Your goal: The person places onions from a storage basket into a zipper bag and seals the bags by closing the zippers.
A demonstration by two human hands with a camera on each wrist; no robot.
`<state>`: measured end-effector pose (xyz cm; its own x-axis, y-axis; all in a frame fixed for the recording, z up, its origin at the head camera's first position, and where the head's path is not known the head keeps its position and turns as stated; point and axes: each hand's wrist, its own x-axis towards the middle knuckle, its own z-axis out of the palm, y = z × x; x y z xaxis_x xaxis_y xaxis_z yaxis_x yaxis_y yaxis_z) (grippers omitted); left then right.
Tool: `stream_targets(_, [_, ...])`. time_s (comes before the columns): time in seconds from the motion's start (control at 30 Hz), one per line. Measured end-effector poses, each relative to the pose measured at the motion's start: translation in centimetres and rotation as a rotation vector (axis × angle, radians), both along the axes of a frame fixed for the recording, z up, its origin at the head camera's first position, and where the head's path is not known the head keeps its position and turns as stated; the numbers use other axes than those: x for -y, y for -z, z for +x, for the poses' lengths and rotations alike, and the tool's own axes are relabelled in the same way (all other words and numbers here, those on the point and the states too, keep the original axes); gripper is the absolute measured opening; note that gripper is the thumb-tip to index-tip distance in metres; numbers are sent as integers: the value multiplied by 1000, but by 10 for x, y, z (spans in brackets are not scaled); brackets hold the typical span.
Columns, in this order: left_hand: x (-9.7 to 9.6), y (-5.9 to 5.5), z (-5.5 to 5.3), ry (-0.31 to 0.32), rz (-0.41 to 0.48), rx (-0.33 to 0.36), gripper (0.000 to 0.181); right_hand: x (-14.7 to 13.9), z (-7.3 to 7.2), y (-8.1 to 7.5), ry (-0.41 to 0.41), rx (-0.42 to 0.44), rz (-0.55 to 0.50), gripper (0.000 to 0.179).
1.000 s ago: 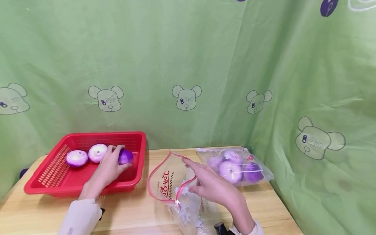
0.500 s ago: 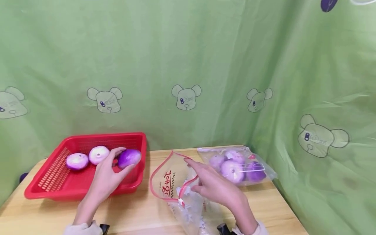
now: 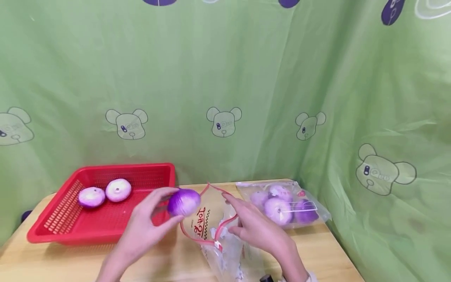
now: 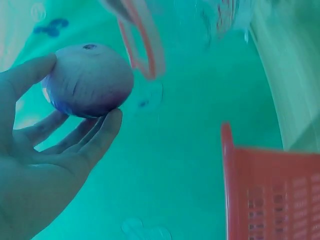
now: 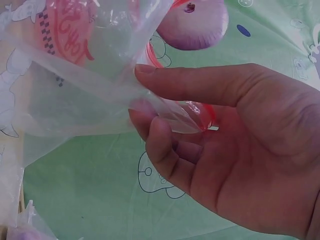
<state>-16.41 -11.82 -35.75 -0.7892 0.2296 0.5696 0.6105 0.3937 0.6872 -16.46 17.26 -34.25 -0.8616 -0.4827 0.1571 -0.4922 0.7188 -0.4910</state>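
My left hand (image 3: 149,223) holds a purple onion (image 3: 184,202) between thumb and fingertips, raised between the basket and the bag mouth. In the left wrist view the onion (image 4: 90,80) shows a dark spot on its top, and the bag's red edge lies just beyond it. My right hand (image 3: 258,225) grips the rim of a clear zip bag (image 3: 230,254) with a red zip edge, keeping its mouth spread. In the right wrist view my right thumb and fingers (image 5: 170,150) pinch the film of the bag (image 5: 90,110).
A red plastic basket (image 3: 102,237) stands at the left with two onions (image 3: 118,190) inside. At the back right lies another clear bag (image 3: 246,188) holding several onions (image 3: 278,211). A green curtain (image 3: 225,78) hangs behind the wooden table (image 3: 169,262).
My left hand has lifted the purple onion out of the basket and moved right, to the bag's mouth. The right hand stays at the bag's rim.
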Motion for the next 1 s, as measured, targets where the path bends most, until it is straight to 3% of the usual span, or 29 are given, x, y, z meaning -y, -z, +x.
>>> stream_targets(0.17, [-19, 11, 4, 31, -166, -162, 59, -1, 3, 2, 1, -11, -7, 91])
stream_targets(0.23, [-22, 14, 4, 26, -211, -188, 60, -2, 4, 0, 4, -15, -12, 91])
stream_targets(0.53, [-22, 14, 4, 17, -292, -131, 62, -3, 4, -5, 28, -22, -11, 91])
stream_targets(0.73, [-21, 13, 3, 4, -315, -134, 57, -4, 4, -3, 45, -16, -22, 93])
stream_targets(1.0, [-6, 15, -6, -100, -259, -149, 50, -4, 6, -7, 50, -12, -15, 95])
